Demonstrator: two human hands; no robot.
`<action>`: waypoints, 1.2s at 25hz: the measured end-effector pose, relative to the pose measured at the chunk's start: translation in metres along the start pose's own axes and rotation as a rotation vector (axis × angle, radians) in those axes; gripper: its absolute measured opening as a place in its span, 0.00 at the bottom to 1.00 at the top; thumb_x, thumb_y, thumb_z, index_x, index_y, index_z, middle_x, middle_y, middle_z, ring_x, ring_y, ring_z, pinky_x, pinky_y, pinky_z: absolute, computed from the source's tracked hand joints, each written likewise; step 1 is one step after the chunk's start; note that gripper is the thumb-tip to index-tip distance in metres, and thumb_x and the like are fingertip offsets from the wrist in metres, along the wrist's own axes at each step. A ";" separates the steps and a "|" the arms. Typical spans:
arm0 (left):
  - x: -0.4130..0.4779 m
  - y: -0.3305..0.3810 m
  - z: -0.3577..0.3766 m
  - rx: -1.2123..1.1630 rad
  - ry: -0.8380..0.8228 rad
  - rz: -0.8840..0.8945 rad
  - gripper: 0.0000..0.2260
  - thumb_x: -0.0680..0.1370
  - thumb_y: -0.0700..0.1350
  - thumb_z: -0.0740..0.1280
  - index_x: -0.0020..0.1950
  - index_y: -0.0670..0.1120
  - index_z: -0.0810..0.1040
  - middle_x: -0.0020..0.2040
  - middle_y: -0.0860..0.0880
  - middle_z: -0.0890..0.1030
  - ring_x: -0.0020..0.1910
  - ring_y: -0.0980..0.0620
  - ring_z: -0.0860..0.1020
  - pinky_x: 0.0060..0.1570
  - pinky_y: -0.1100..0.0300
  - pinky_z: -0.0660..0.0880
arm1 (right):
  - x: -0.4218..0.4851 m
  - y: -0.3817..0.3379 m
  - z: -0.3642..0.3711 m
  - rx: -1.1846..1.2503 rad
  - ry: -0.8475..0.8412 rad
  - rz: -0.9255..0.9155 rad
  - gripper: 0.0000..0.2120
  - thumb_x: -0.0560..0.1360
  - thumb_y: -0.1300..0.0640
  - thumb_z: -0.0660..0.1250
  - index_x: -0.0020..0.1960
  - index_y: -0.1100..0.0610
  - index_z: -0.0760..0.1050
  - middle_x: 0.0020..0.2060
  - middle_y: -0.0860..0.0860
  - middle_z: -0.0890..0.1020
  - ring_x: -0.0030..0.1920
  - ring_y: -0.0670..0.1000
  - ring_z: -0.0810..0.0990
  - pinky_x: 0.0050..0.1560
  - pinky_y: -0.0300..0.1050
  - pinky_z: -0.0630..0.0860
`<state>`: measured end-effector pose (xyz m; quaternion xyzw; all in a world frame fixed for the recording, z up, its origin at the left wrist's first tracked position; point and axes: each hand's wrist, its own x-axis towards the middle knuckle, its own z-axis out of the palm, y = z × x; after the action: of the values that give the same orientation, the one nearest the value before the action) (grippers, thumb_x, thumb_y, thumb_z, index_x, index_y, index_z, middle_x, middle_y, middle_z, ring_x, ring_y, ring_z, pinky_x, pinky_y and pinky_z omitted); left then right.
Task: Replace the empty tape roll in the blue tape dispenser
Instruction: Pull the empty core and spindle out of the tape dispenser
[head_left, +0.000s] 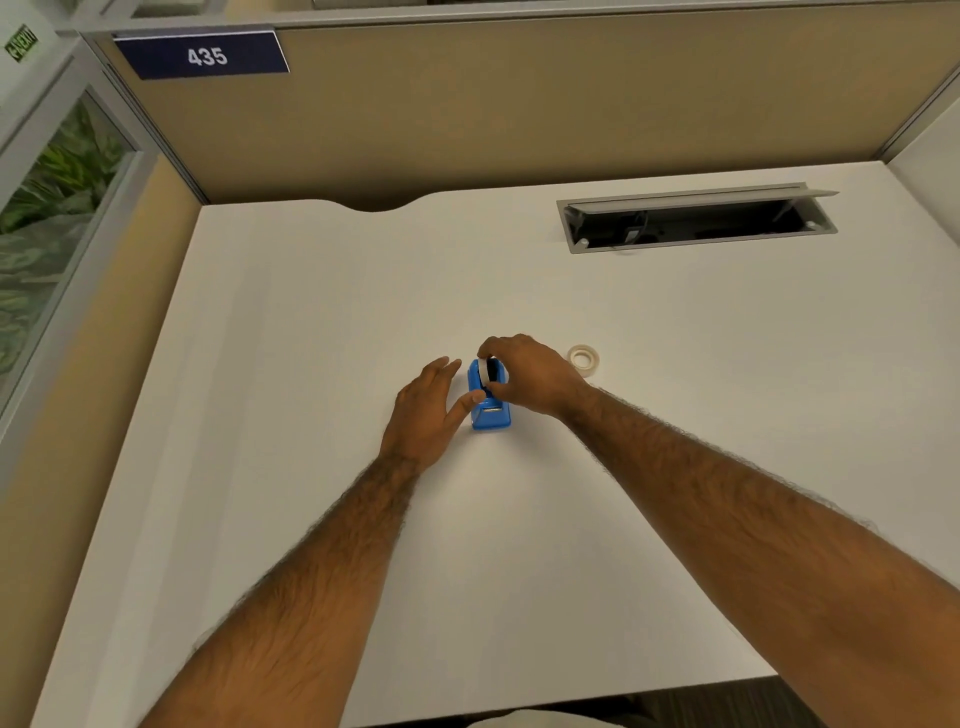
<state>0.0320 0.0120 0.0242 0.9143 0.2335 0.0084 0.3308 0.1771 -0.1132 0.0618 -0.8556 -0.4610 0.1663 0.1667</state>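
Note:
A small blue tape dispenser (491, 413) stands in the middle of the white desk (311, 338). A roll (484, 370) with a white rim and dark centre sits in its top slot. My right hand (530, 376) reaches over the dispenser from the right, with forefinger and thumb pinched on that roll. To the dispenser's left lies my left hand (428, 410), fingers spread, the thumb touching the dispenser's left side. A whitish tape roll (583, 359) lies flat on the desk just right of my right hand.
An open cable hatch (696, 218) is set into the desk at the back right. Beige cubicle partitions (493, 104) close off the back and left, with a sign reading 435. The desk's near edge runs along the bottom.

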 end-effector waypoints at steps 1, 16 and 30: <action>0.001 0.000 -0.001 0.014 -0.008 -0.003 0.30 0.80 0.63 0.56 0.79 0.50 0.62 0.80 0.49 0.62 0.78 0.50 0.62 0.76 0.50 0.58 | 0.000 0.000 0.001 -0.003 0.006 0.001 0.20 0.71 0.51 0.72 0.61 0.53 0.73 0.54 0.51 0.81 0.53 0.53 0.77 0.52 0.49 0.77; 0.011 0.037 -0.006 -0.495 0.318 -0.100 0.13 0.78 0.53 0.69 0.58 0.47 0.82 0.52 0.54 0.84 0.52 0.55 0.81 0.53 0.64 0.78 | -0.008 -0.008 -0.005 0.188 0.141 0.025 0.19 0.73 0.57 0.71 0.62 0.54 0.72 0.55 0.51 0.81 0.50 0.52 0.80 0.49 0.43 0.76; 0.014 0.073 -0.028 -0.707 0.386 -0.137 0.05 0.79 0.45 0.70 0.44 0.53 0.80 0.39 0.53 0.84 0.43 0.49 0.85 0.50 0.51 0.83 | -0.002 -0.032 -0.017 0.488 0.350 0.158 0.13 0.78 0.60 0.67 0.62 0.59 0.79 0.57 0.54 0.83 0.54 0.51 0.82 0.56 0.37 0.74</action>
<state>0.0710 -0.0143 0.0883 0.7082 0.3346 0.2375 0.5746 0.1605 -0.1002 0.0914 -0.8392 -0.3036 0.1345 0.4306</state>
